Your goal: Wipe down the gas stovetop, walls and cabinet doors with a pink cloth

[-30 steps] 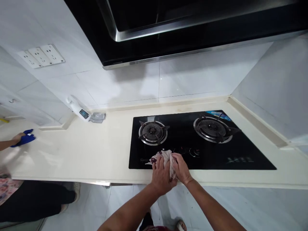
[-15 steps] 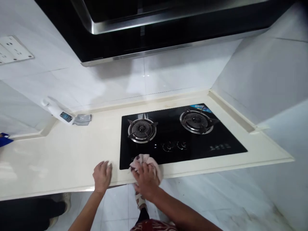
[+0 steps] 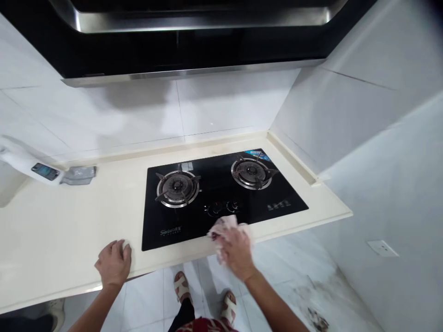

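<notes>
My right hand (image 3: 236, 251) is closed on a crumpled pale pink cloth (image 3: 223, 225), somewhat blurred. The cloth presses on the front edge of a black glass gas cooktop (image 3: 194, 221), just below its two control knobs (image 3: 223, 208). My left hand (image 3: 114, 262) rests on the cream countertop (image 3: 83, 221) near its front edge, left of the cooktop. Nothing shows in it, and its fingers lie loosely bent on the surface. A left burner (image 3: 177, 188) and a right burner (image 3: 252, 172) with dark pan supports sit in the cooktop.
A black range hood (image 3: 194, 53) overhangs the back. At the left lie a white bottle (image 3: 43, 170) with a dark label and a grey translucent item (image 3: 79, 175). Tiled walls stand behind and right. Another person's shoe (image 3: 57, 313) shows at lower left.
My right hand has slid the cloth rightward along the cooktop's front edge, from its left corner to below the knobs. My left hand stays on the counter. The view has shifted right.
</notes>
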`<move>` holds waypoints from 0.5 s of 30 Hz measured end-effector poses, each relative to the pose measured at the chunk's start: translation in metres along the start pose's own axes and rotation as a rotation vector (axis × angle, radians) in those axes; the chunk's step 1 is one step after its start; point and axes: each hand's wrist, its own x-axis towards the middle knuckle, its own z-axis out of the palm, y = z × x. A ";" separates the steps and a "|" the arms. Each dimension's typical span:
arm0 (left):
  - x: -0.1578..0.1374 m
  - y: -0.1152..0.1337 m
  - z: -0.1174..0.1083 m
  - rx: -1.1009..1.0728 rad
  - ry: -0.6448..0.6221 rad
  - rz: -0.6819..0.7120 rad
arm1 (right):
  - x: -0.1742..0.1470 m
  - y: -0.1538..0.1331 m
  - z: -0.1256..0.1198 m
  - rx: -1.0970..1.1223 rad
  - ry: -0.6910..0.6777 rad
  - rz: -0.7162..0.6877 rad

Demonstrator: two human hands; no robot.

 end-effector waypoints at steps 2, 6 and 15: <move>0.001 0.003 -0.001 -0.001 -0.014 -0.026 | -0.013 0.071 -0.014 -0.104 0.055 0.203; 0.001 0.008 -0.004 0.016 -0.033 -0.054 | -0.023 0.192 -0.042 -0.091 0.186 0.698; -0.004 0.015 -0.007 0.004 0.009 -0.057 | -0.027 0.197 -0.024 0.162 0.513 1.071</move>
